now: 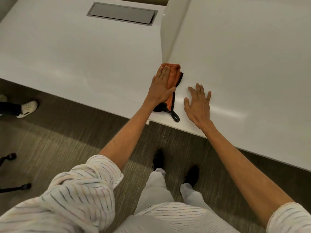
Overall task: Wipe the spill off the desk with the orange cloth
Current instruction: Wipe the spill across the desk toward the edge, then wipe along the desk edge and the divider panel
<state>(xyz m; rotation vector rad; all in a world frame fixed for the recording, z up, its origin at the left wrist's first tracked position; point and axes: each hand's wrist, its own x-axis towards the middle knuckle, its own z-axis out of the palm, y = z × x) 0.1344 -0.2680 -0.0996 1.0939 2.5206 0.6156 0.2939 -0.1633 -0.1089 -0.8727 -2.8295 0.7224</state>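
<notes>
The orange cloth, folded and edged in black with a black loop at its near end, lies on the white desk close to the front edge. My left hand presses flat on top of it with the fingers together and covers much of it. My right hand rests flat on the bare desk just right of the cloth, fingers spread, holding nothing. I cannot make out any spill on the desk surface.
A white divider panel rises from the desk right behind the cloth. A grey cable hatch is set into the desk at the back. On the floor to the left are another person's shoe and chair casters.
</notes>
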